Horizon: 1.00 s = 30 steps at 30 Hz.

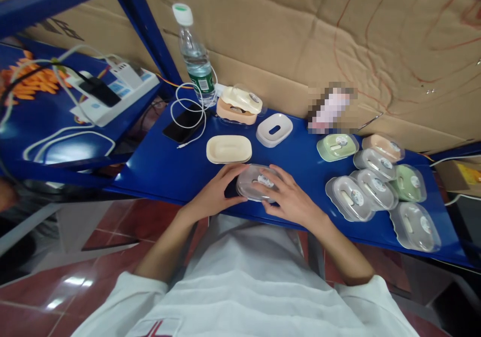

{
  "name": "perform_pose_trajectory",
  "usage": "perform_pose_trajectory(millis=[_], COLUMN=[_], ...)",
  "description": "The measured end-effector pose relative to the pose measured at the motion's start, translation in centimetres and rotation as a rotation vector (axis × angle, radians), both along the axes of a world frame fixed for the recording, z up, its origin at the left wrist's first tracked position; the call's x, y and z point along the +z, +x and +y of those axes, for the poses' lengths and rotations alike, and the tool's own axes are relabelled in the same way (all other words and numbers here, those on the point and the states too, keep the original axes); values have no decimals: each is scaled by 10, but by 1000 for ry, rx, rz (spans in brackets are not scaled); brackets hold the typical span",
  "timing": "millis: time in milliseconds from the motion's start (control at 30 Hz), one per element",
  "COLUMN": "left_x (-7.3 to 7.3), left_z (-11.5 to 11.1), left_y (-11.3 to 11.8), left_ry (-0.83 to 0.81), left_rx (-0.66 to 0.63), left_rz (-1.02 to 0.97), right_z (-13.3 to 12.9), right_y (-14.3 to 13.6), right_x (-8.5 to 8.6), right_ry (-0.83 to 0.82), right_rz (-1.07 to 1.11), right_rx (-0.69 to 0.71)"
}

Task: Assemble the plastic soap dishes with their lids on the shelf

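An oval soap box (pixel 252 180) with a clear lid and a round label sits near the table's front edge, between my two hands. My left hand (pixel 214 190) grips its left end, the thumb on the near side and the fingers on the far side. Across the right end, my right hand (pixel 295 199) is closed, some fingers lying over the lid. Just behind is a cream oval tray (pixel 229 149). A white oval piece with a slot (pixel 275 129) lies farther back, beside stacked cream and peach soap box parts (pixel 239 107).
Several lidded soap boxes (pixel 353 199) crowd the right of the blue table (pixel 158 174). A water bottle (pixel 197 63), a phone (pixel 184 124) and a white cable stand or lie at the back left. Cardboard (pixel 263 31) walls the back. A power strip (pixel 116 99) is at left.
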<state>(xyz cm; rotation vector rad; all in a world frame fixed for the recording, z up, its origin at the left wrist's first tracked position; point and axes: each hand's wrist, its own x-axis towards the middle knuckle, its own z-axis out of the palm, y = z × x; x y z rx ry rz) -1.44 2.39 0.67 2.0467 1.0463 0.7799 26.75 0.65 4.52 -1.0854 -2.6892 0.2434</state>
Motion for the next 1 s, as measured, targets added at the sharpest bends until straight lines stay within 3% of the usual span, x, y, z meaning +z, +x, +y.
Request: perform_pose_trajectory(millis=[267,367,467,567,667,800,1000], left_x=[-3,-3,-2,-1,-1,-4,-3], left_z=[-1,0,0,0,-1,-1,-1], left_y=[0,-1,0,0,-1,-1,-3], left_ry=[-21,-24,-29,-44,-61,-59,-58], left_rx=[-33,-50,-62,-74,-70,-63,-58], left_rz=[11,3,1,6,12,21,34], right_z=[-5,-2,23,71,121,157,159], right_y=[2,10,34,72,107,131,137], right_x=[-11,-2,22,48,60,54,36], right_ry=[-21,-81,-102,-35,-2,-16,-32], right_rz=[62,77,63,-52,-259,-415,-441], right_rx=[16,17,-118,-267,-411,-524,-514])
